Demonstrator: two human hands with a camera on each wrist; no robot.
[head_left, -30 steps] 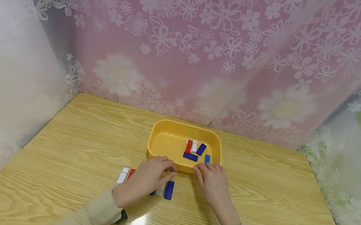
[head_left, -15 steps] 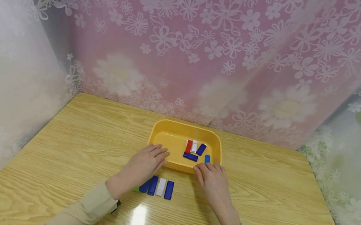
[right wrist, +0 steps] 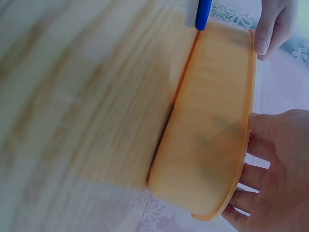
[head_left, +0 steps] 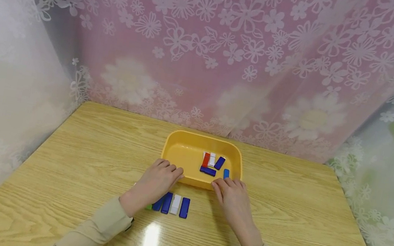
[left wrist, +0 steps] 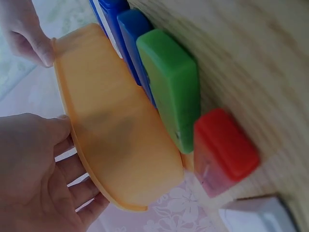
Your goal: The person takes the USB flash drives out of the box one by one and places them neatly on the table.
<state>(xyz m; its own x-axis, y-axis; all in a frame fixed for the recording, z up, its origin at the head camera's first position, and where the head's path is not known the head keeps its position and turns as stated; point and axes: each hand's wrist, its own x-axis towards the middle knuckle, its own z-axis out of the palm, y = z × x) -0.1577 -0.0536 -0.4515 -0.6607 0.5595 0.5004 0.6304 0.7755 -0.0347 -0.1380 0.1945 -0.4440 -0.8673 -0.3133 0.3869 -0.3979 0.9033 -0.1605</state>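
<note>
A shallow yellow plastic tub point(head_left: 195, 181) stands on the table in the head view. My left hand point(head_left: 154, 181) grips its near rim on the left, thumb outside and fingers reaching over the edge. On the right part of that rim, my right hand point(head_left: 234, 204) grips the same way. Inside the tub lie a red oblong piece point(head_left: 206, 160), a white one point(head_left: 212, 160), dark blue ones point(head_left: 208, 171) and a lighter blue one point(head_left: 226, 173). Both wrist views show the tub's outer wall point(left wrist: 111, 130) between thumb and rim.
In front of the tub, a row of small oblong plastic pieces includes a dark blue one point(head_left: 185, 208), a white one point(head_left: 175, 204), a green one point(left wrist: 169, 82) and a red one point(left wrist: 224, 150). My left forearm hides some in the head view. A floral curtain point(head_left: 207, 56) hangs behind the wooden table point(head_left: 300, 225).
My left hand has moved left from above the row of pieces to the tub's near rim, and its fingers have closed on it. The right hand has kept its hold on the rim.
</note>
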